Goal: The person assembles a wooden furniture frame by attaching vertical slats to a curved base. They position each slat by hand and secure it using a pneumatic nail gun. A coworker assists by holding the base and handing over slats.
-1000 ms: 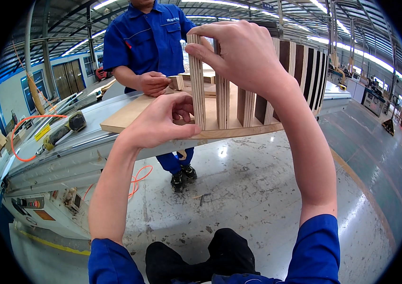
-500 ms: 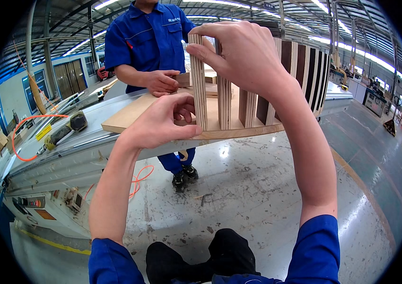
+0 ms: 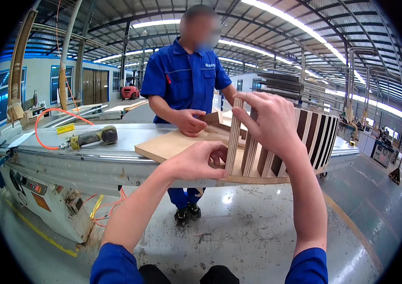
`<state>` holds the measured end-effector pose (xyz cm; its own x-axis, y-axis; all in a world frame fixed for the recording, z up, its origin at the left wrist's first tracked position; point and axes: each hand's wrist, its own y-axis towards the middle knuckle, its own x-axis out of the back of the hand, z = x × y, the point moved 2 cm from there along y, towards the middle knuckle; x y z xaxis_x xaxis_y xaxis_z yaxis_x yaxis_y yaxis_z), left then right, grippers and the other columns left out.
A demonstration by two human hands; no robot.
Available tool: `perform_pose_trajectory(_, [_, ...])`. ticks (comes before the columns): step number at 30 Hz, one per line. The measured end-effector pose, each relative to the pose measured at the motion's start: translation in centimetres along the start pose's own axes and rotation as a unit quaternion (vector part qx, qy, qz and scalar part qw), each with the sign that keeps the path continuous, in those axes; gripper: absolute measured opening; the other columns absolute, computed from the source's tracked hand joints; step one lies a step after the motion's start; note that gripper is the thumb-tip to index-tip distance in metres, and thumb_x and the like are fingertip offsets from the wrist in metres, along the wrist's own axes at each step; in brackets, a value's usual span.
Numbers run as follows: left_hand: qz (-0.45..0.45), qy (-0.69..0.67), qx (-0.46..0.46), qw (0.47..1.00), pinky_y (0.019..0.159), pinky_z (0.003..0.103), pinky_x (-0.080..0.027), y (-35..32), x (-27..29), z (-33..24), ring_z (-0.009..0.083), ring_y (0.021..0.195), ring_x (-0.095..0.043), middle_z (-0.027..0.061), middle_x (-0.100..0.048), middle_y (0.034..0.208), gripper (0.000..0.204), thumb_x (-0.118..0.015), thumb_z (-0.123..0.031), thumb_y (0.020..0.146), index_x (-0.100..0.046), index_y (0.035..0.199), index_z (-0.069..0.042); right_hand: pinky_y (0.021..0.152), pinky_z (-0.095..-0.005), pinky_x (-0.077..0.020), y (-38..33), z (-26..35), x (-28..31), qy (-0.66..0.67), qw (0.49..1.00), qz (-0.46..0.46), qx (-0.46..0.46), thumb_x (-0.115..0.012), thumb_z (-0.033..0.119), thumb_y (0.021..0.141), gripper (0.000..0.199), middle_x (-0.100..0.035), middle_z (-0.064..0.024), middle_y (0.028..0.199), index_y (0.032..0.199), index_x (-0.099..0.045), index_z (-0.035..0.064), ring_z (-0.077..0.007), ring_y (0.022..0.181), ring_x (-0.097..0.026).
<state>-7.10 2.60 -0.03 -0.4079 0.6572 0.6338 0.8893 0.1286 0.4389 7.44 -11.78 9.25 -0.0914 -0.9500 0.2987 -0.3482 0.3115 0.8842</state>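
An upright plywood strip (image 3: 233, 142) with layered pale edges stands on a curved-edged wooden base (image 3: 253, 180). My right hand (image 3: 273, 122) is closed over the strip's top, with the thumb on its near side. Low on the same strip, my left hand (image 3: 194, 162) is closed, its thumb by the foot and its fingers curled at the side, partly hidden. To the right, several more upright strips (image 3: 251, 142) stand spaced along the base. Farther along they become a close row of dark and pale strips (image 3: 321, 137).
Across the bench (image 3: 130, 168), a co-worker in blue (image 3: 187, 75) has a hand (image 3: 191, 124) at a small wood block (image 3: 210, 118). A flat board (image 3: 163, 147) lies beside the base. A power tool (image 3: 92, 137) with an orange hose (image 3: 38, 128) rests at left.
The view has tilted up and turned left, so the bench and co-worker sit lower and further right. Both my hands stay on the same strip.
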Motion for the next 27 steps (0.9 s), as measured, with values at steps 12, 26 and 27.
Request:
perform_pose_trajectory(12, [-0.021, 0.041, 0.024, 0.999, 0.085, 0.028, -0.054, -0.2, -0.2, -1.1, 0.009, 0.094, -0.061, 0.0016, -0.067, 0.105, 0.053, -0.087, -0.022, 0.086, -0.063, 0.127, 0.001, 0.075, -0.043, -0.055, 0.0, -0.6, -0.1, 0.0, 1.0, -0.025, 0.012, -0.072, 0.038, 0.096, 0.031, -0.077, -0.0121, 0.093, 0.107, -0.079, 0.0095, -0.0307, 0.082, -0.074])
perform_pose_trajectory(26, [-0.334, 0.184, -0.17, 0.909, 0.116, 0.039, -0.04, -5.1, 3.6, 1.4, 0.0242, 0.134, -0.058, 0.0168, -0.063, 0.143, 0.077, -0.046, -0.057, 0.106, -0.042, 0.159, -0.002, 0.065, -0.0468, -0.0523, -2.3, 2.5, -0.6, 0.119, 0.993, -0.005, -0.005, -0.07, 0.036, 0.094, 0.03, -0.067, -0.0161, 0.067, 0.092, -0.078, 0.0071, -0.0375, 0.069, -0.069])
perform_pose_trajectory(27, [-0.332, 0.153, -0.118, 0.923, 0.113, 0.038, -0.041, -5.5, 2.9, 1.6, 0.0247, 0.133, -0.059, 0.0178, -0.065, 0.139, 0.081, -0.048, -0.061, 0.103, -0.043, 0.159, -0.002, 0.064, -0.0445, -0.0543, -1.2, 1.0, -0.8, 0.052, 0.998, -0.037, 0.01, -0.072, 0.04, 0.093, 0.029, -0.07, -0.0144, 0.069, 0.091, -0.08, 0.0118, -0.0346, 0.066, -0.07])
